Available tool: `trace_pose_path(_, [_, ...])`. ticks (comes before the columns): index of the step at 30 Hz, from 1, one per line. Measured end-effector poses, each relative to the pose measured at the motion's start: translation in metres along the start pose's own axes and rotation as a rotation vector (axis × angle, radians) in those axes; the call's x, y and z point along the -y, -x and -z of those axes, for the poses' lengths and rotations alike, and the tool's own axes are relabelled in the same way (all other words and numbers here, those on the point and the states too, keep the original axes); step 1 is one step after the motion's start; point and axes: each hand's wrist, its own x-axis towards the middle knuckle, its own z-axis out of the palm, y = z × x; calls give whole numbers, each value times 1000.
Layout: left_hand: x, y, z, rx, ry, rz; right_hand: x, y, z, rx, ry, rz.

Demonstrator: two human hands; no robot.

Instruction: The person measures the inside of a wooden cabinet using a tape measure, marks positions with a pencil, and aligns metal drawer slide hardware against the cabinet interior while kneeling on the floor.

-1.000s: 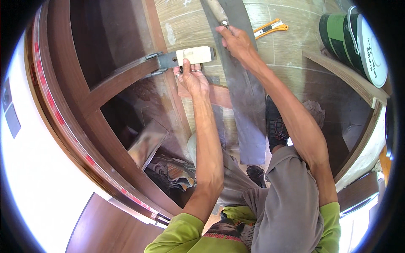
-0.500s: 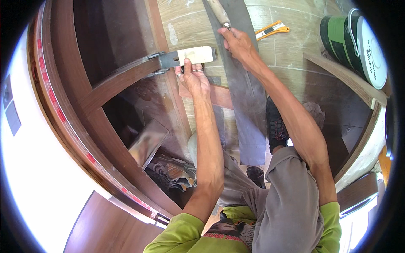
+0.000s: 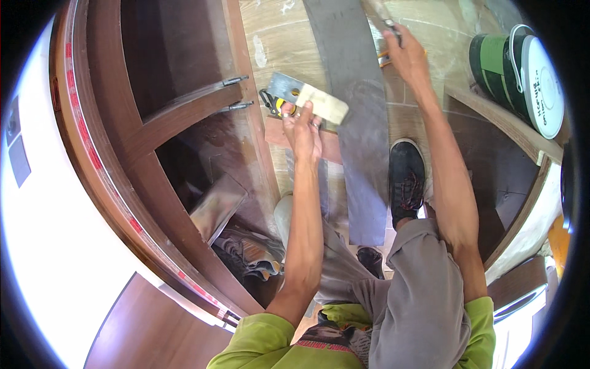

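My left hand [image 3: 302, 132] is closed round a flat grey metal plate with a hole [image 3: 284, 86], whose other end is a pale cream block [image 3: 324, 104]. A yellow and black object [image 3: 279, 107] shows behind the plate, partly hidden by my fingers. My right hand [image 3: 407, 54] grips the metal end of a tool with a pale handle [image 3: 380, 10], blurred, its kind unclear. Under that hand, an orange utility knife [image 3: 384, 59] on the floor is mostly covered. Left of the plate, two metal pins [image 3: 236, 80] stick out at the end of a brown wooden rail [image 3: 190, 114].
A long dark grey board [image 3: 362, 141] lies on the wood-look floor, beside a reddish-brown strip [image 3: 332, 146]. The brown cabinet frame [image 3: 101, 92] stands at left. A green and black bucket with a white lid [image 3: 546, 86] stands at upper right, behind a curved wooden edge [image 3: 491, 117].
My left hand has drawn the plate and block away from the pins, rightward and tilted. My right hand has moved right with its tool, over the utility knife.
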Motion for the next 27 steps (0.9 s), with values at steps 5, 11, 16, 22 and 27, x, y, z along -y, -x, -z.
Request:
trace_pose_path(5, [6, 35, 16, 50, -124, 98, -33, 1, 21, -178, 149, 103])
trace_pose_path(11, [-1, 57, 55, 10, -327, 133, -34, 3, 37, -88, 261, 118])
trace_pose_path(16, [-3, 68, 66, 34, -413, 141, -15, -10, 96, 184, 276, 126])
trace_pose_path(22, [-10, 78, 81, 45, -472, 124, 157, 38, 216, 426, -270, 418])
trace_pose_path(27, [-15, 73, 85, 166, -603, 80, 197, 87, 228, 464, -294, 483])
